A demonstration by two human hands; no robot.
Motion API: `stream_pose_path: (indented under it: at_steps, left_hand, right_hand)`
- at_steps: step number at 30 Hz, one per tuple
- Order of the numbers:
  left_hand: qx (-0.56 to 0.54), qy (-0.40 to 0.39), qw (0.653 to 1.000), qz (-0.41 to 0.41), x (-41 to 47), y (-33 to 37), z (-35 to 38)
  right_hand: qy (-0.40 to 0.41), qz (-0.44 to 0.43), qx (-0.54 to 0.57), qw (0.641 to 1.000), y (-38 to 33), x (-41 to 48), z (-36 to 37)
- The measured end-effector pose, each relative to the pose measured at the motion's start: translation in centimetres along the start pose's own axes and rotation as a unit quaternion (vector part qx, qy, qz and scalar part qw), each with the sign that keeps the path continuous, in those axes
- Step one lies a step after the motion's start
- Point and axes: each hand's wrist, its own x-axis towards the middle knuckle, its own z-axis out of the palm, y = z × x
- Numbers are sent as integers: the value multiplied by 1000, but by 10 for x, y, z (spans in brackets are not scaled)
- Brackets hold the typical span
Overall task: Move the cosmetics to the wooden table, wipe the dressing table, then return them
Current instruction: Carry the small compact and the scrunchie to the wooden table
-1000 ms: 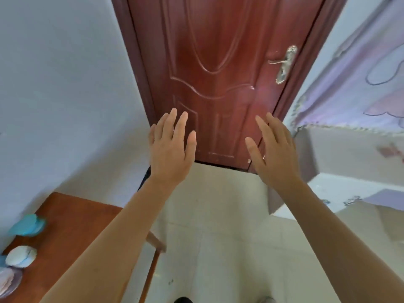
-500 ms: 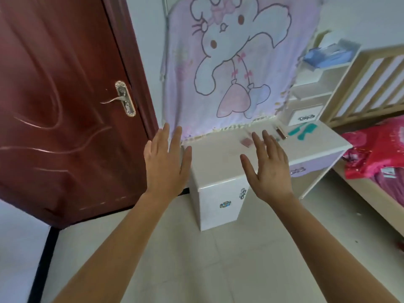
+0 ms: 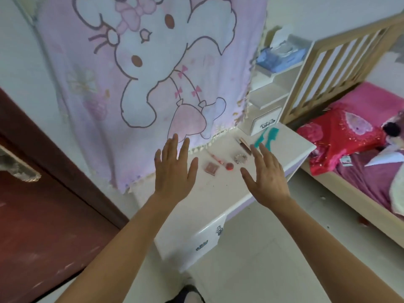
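Note:
The white dressing table (image 3: pixel 218 206) stands ahead, under a pink cartoon cloth. On its top lie a pink square compact (image 3: pixel 211 168), a red lipstick tube (image 3: pixel 216 159), a small red round pot (image 3: pixel 229 166), a silver round piece (image 3: pixel 240 158), a brown stick-shaped cosmetic (image 3: pixel 244 143) and two teal combs (image 3: pixel 266 136). My left hand (image 3: pixel 175 169) hovers flat above the table's left part, fingers apart, holding nothing. My right hand (image 3: pixel 266 173) hovers over the right part, also empty, just right of the small items.
The pink cartoon cloth (image 3: pixel 153 79) hangs over the mirror behind the table. A dark red door (image 3: pixel 43 215) is at the left. White shelves and a small drawer (image 3: pixel 265 123) sit at the table's back right. A bed with pink and red bedding (image 3: pixel 354 149) lies to the right.
The view has swung right from the door to the dressing table and moved closer. Both open hands now hover over the tabletop instead of in front of it.

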Motion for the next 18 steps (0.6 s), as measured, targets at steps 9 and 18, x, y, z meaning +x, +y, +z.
stream_pose_path:
  at_steps: [9,18]
  left_hand:
    - [-25,-129,991,37,141,-7,92]
    - [34,-272,957,-94,183,-7,220]
  right_hand:
    - [-55,106,-15,993,71,105,41]
    - [-212,25,11,977,161,208,147]
